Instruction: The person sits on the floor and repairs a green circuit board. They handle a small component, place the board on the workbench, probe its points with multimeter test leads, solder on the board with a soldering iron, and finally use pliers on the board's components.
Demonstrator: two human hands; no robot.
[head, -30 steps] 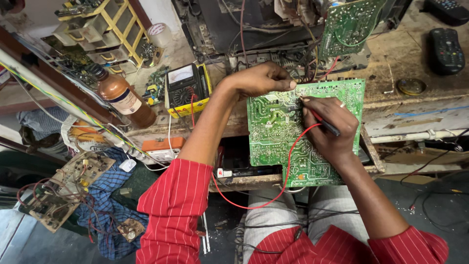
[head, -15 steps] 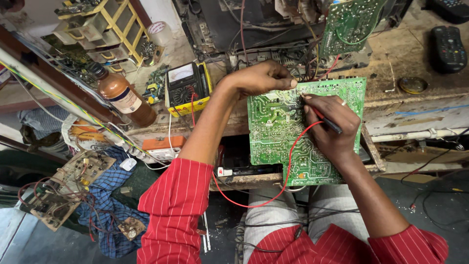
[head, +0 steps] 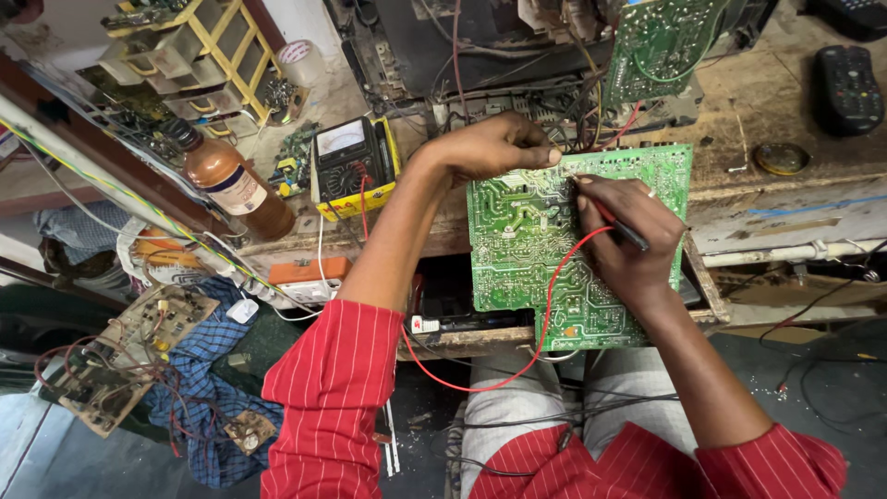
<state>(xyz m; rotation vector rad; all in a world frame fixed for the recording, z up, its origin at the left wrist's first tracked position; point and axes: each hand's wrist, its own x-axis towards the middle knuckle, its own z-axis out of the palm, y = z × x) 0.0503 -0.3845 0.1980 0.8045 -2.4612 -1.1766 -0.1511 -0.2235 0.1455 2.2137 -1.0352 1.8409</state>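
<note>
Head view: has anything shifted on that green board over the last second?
Nothing visibly changed. The left hand still pinches the top edge of the green board, and the right hand still holds the red-wired probe tip on it. The yellow meter and brown bottle stayed put.

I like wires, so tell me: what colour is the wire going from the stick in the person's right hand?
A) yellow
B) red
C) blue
B: a red wire loops from the probe in the right hand across the green circuit board.
</note>
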